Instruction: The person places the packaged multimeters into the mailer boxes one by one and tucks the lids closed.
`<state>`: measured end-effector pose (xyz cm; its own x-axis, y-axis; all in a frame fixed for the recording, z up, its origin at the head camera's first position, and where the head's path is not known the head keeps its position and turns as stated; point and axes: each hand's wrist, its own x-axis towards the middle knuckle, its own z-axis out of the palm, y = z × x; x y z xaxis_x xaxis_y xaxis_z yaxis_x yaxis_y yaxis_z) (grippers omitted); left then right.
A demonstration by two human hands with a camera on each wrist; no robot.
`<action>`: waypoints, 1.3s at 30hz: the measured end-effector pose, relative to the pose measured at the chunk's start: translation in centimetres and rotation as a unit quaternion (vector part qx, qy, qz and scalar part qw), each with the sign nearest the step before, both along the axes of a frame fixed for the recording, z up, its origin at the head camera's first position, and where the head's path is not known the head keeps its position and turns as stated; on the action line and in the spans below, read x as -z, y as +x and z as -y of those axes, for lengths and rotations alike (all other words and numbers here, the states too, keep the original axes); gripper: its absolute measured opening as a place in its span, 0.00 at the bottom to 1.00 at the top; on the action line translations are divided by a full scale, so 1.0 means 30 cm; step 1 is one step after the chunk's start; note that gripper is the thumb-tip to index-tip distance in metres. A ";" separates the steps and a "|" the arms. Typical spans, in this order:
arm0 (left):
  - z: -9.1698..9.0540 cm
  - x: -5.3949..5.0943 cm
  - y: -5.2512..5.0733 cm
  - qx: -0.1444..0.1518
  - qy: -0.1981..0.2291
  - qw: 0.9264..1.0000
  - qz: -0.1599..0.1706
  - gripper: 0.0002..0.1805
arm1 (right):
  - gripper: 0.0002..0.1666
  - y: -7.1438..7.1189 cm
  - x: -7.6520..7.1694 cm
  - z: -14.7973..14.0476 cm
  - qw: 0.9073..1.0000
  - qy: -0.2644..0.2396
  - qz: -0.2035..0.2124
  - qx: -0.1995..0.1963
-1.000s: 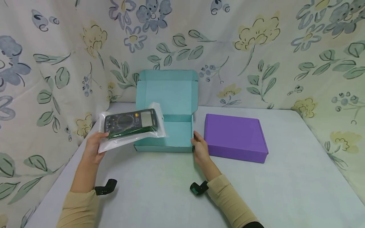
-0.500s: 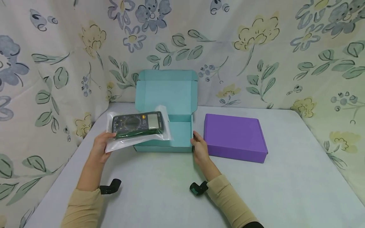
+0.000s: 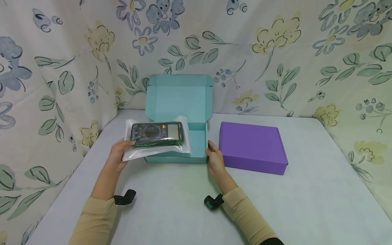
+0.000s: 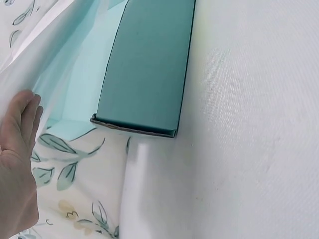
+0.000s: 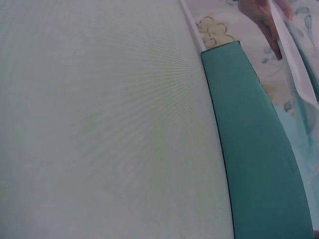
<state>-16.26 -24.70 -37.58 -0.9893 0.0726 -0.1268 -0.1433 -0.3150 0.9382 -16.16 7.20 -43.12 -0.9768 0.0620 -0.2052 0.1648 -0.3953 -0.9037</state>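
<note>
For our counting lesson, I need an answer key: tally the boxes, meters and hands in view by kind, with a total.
Boxes: 2 (teal box, purple box)
Meters: 1 (bagged meter)
Hands: 2 (left hand, right hand)
Total: 5

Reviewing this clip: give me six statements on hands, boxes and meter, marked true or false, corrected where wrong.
1. The left hand holds the bagged multimeter. True.
2. The right hand touches the teal box at its right side. True.
3. The teal box is shut. False: its lid stands raised at the back.
4. The purple box is closed. True.
5. In the head view, the purple box sits left of the teal box. False: it sits to the right.
6. The bagged multimeter lies on the purple box. False: it is held up at the teal box.
</note>
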 end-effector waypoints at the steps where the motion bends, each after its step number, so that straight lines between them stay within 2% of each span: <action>1: -0.004 0.000 -0.002 0.001 -0.005 1.000 0.002 0.34 | 0.31 0.000 0.001 -0.001 1.000 0.000 -0.001 0.000; 5: -0.019 0.001 -0.011 0.005 -0.023 1.000 0.014 0.35 | 0.30 -0.002 0.004 -0.002 1.000 0.001 0.000 -0.001; 12: -0.050 0.010 -0.025 0.008 -0.037 0.999 0.011 0.35 | 0.31 -0.003 0.005 -0.004 1.000 0.005 -0.006 -0.003; 39: -0.155 0.031 -0.083 0.028 -0.054 0.997 0.051 0.36 | 0.31 -0.002 0.006 -0.002 1.000 0.004 -0.012 -0.006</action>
<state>-18.75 -20.05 -38.51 -0.9658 0.1081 -0.2358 -0.2535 -0.2011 0.9462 -16.21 7.28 -43.30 -0.9819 0.0523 -0.1819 0.1481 -0.3865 -0.9103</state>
